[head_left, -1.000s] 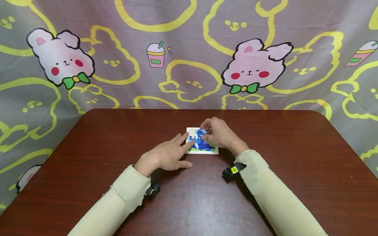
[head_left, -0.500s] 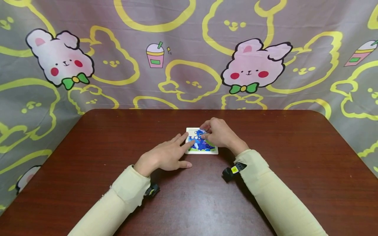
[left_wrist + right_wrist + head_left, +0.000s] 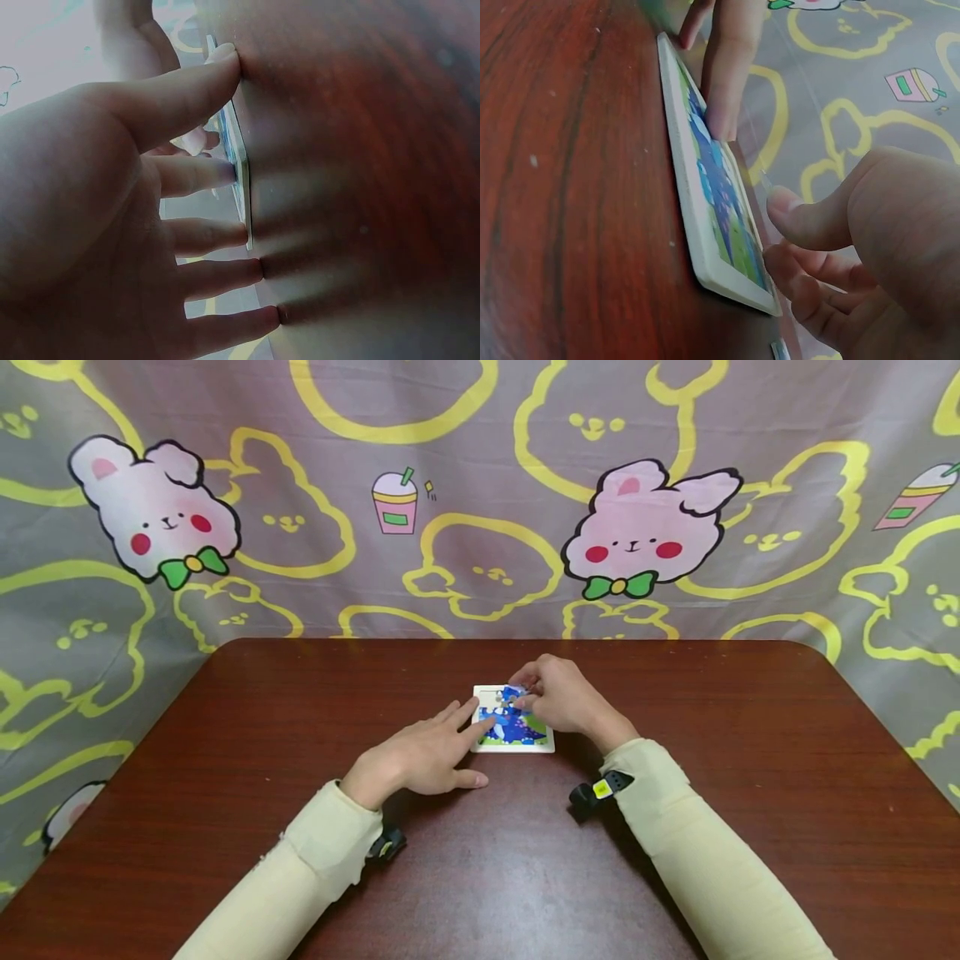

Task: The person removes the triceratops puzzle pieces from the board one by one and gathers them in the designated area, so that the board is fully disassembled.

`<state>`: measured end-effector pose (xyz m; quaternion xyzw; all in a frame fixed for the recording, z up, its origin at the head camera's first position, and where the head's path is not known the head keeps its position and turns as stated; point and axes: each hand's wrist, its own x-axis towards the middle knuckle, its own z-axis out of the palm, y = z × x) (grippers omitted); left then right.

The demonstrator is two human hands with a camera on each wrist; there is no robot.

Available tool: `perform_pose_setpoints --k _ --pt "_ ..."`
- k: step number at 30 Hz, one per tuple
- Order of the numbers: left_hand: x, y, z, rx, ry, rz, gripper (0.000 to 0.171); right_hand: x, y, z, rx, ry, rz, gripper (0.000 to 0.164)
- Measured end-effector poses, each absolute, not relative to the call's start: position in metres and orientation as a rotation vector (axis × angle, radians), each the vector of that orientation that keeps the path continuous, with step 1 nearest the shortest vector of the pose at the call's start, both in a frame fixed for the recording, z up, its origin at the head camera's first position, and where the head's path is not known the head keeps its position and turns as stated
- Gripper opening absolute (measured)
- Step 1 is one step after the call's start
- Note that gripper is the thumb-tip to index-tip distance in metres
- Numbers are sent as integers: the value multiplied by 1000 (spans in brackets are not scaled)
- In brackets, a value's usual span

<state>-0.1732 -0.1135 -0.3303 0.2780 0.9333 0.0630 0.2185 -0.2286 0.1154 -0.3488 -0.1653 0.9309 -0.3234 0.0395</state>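
A small jigsaw puzzle [image 3: 516,737] with a blue cartoon dinosaur picture lies in a white frame on the table. My left hand [image 3: 427,752] is spread flat, its index and middle fingertips pressing on the puzzle's left part. In the left wrist view, the thumb and the other fingertips of the left hand [image 3: 82,202] reach the tabletop. My right hand [image 3: 561,695] is over the upper right of the puzzle and pinches a blue puzzle piece [image 3: 512,694]. In the right wrist view, only a thin edge of it shows past the thumb of the right hand [image 3: 885,232].
The brown wooden table [image 3: 480,877] extends around the puzzle on all sides. Behind it hangs a grey curtain [image 3: 465,468] printed with rabbits and yellow outlines. A small pale object [image 3: 779,350] shows at the bottom of the right wrist view, beyond the frame.
My right hand has shifted slightly up and right, wrist included. The blue piece now stands apart from the picture below it, with a gap showing. The left hand stays in place.
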Motion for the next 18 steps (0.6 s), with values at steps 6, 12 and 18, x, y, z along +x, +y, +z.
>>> perform_pose_setpoints --k 6,12,18 --pt "-174 -113 -331 763 2586 174 82 -229 125 -344 -506 2882 -1010 25" --pt "-174 -113 -331 763 2589 181 82 -231 137 -339 -452 2914 -1030 28" --pt "-173 -114 -331 766 2589 187 82 -232 149 -337 -428 2932 -1047 28"
